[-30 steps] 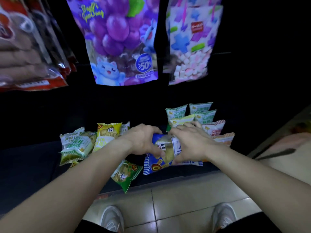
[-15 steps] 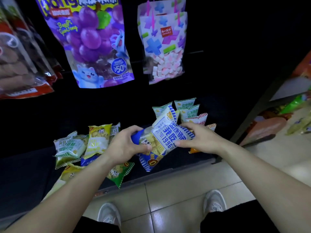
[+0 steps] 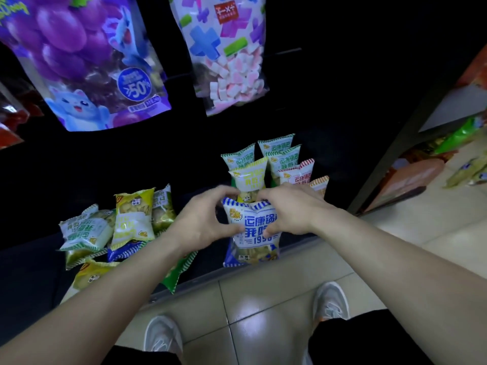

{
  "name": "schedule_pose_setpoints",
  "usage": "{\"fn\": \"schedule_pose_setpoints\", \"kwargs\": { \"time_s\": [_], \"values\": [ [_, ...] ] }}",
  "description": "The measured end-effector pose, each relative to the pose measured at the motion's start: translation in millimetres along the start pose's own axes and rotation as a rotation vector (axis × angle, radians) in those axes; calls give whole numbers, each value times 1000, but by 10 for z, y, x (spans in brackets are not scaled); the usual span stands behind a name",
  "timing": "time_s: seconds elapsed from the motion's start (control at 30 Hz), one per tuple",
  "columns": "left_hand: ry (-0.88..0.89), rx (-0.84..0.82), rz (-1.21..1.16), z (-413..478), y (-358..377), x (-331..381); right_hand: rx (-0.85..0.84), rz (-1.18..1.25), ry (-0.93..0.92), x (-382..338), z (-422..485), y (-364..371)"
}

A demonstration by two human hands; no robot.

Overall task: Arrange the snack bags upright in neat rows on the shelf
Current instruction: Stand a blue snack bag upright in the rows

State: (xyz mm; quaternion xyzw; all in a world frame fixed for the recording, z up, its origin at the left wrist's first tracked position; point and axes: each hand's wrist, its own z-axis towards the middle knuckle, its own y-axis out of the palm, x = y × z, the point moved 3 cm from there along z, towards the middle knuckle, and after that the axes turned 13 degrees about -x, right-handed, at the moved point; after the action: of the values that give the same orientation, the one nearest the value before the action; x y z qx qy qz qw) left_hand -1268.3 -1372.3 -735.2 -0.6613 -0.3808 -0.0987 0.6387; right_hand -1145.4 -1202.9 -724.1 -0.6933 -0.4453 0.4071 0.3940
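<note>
Now the left hand (image 3: pixel 208 222) and the right hand (image 3: pixel 292 209) are both gripping the blue bag (image 3: pixel 254 230) by its sides, upright at the shelf (image 3: pixel 292 247) front, just before the standing row (image 3: pixel 279 159). I am thinking its bottom should settle flat before letting go.

A purple grape-candy pouch (image 3: pixel 87 61) hangs beside a clear bag of pink-and-white sweets (image 3: pixel 229 75), with red packets (image 3: pixel 10 125) edging in at left. Below, white sneakers (image 3: pixel 163 335) stand on glossy beige floor tiles (image 3: pixel 263 299).
</note>
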Motion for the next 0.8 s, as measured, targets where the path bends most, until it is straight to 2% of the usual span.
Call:
{"fn": "schedule_pose_setpoints", "kwargs": {
  "time_s": [0.1,0.23,0.33,0.47,0.57,0.8],
  "values": [
    [-56,-133,126,92,91,11,-23,-3,-9,22,41,71],
    [-157,-88,26,257,192,-79,33,69,18,156,70,133],
    [-235,-57,-7,424,234,-276,93,148,119,413,52,143],
    [-300,43,29,815,311,-595,-67,176,281,821,38,269],
    [-364,112,-69,1209,467,-810,-168,207,334,1037,14,392],
    [-394,76,-187,1905,844,-1102,-270,194,358,1240,44,556]
  ]
}}
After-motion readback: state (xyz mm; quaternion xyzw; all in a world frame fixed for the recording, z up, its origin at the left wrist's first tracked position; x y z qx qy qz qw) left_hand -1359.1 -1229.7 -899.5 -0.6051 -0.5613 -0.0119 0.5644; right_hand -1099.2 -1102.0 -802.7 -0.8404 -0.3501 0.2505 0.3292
